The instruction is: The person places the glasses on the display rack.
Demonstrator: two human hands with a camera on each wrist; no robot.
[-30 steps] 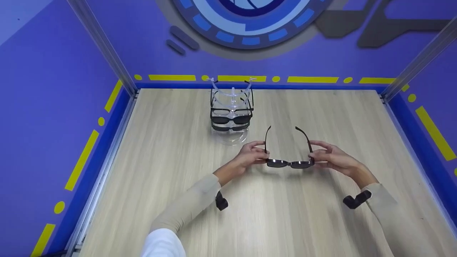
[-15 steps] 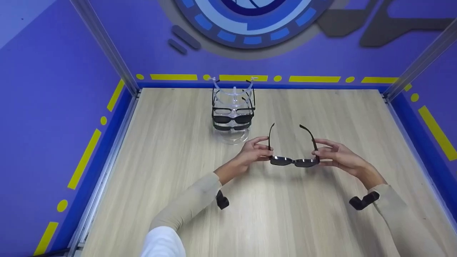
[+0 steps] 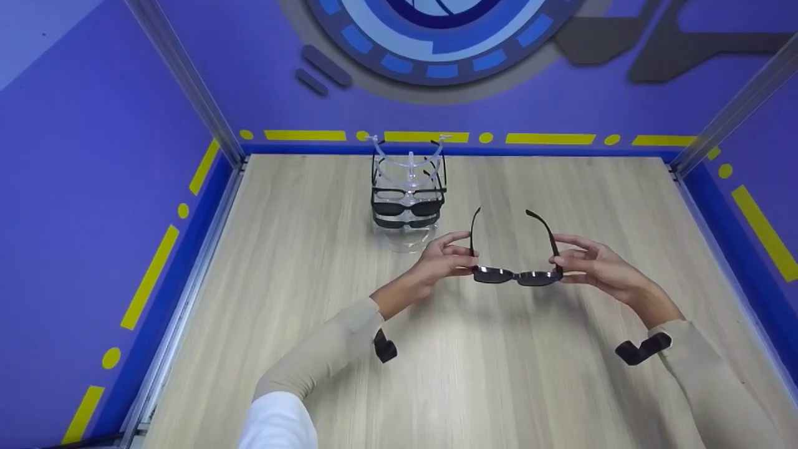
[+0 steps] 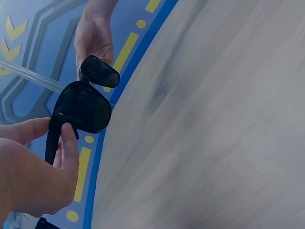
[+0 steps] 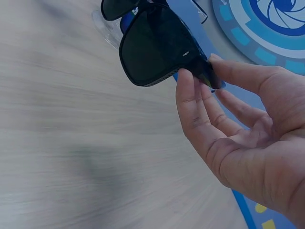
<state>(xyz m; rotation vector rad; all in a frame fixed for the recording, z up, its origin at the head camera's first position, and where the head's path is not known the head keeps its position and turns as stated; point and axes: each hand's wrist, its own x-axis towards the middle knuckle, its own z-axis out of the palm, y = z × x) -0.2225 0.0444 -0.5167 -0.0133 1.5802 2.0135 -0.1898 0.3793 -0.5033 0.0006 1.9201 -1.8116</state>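
A pair of black sunglasses [image 3: 494, 275] is held up over the table with both temples unfolded and pointing away from the person. My left hand [image 3: 439, 265] pinches it by the hinge end of the left temple, thumb and fingers on either side, as the left wrist view shows close up on the dark lens [image 4: 86, 107]. At the opposite hinge, my right hand [image 3: 601, 268] grips the other temple; in the right wrist view its fingertips press the frame corner beside the lens [image 5: 155, 47].
Behind and left of the hands stands a clear display rack [image 3: 411, 165] bearing eyeglasses [image 3: 390, 194], sunglasses [image 3: 408, 208] and a lower dark pair [image 3: 391, 222]. Blue panels [image 3: 523, 112] wall in the wooden table [image 3: 299, 249] at the back and sides.
Both hands have carried the sunglasses slightly to the right and a little farther from the person. The grip stays the same, and the rack's glasses stay in place.
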